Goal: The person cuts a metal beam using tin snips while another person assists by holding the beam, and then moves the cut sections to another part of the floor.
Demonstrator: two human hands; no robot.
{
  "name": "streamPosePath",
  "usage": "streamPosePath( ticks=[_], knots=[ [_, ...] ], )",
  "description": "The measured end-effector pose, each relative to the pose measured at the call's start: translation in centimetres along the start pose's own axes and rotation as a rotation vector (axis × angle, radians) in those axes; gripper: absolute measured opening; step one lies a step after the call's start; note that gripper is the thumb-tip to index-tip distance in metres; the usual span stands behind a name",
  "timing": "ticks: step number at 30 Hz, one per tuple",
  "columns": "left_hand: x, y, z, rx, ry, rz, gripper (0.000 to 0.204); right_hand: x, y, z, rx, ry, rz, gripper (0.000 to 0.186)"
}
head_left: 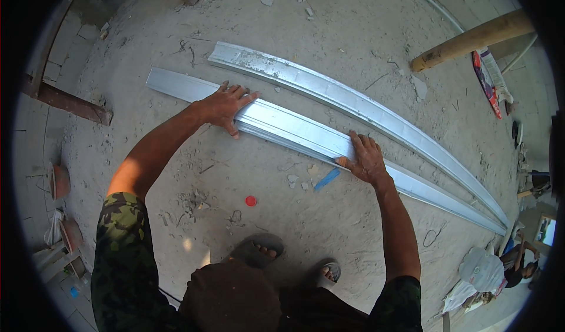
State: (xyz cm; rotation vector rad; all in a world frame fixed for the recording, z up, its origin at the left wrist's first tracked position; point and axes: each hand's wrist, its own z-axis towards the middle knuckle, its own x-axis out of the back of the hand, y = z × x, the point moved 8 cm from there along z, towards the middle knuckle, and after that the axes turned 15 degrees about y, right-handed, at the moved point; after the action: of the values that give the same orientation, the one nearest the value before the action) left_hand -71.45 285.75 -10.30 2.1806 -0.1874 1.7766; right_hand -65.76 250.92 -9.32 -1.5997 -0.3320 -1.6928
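Observation:
A long silvery metal channel (179,87) lies across the dirt floor in front of me, running from upper left to lower right. On its middle stretch sits what looks like a shorter ridged metal channel (297,124). My left hand (226,105) is closed over its left end, fingers on top and thumb down the near side. My right hand (368,158) grips the right end, thumb toward me and fingers over the far edge. The palms hide both ends of this piece. Beyond it lies another long metal channel (329,88), meeting the first at the right.
A blue strip (326,179) and a red cap (251,201) lie on the floor near my sandals (259,248). A wooden post (471,39) slants in at upper right, a dark beam (73,104) at left. A person (517,264) is at far right beside sacks.

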Motion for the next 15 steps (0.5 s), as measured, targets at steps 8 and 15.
streamPosePath(
  ticks=[8,15],
  knots=[
    [-1.4,7.6,3.6,-0.072,0.091,-0.028,0.127,-0.5,-2.0,-1.2,0.039,-0.044,-0.221,0.106],
    [-1.2,7.7,3.6,-0.09,0.097,-0.059,0.113,-2.4,-5.1,1.4,0.0,-0.011,-0.14,0.116]
  ],
)
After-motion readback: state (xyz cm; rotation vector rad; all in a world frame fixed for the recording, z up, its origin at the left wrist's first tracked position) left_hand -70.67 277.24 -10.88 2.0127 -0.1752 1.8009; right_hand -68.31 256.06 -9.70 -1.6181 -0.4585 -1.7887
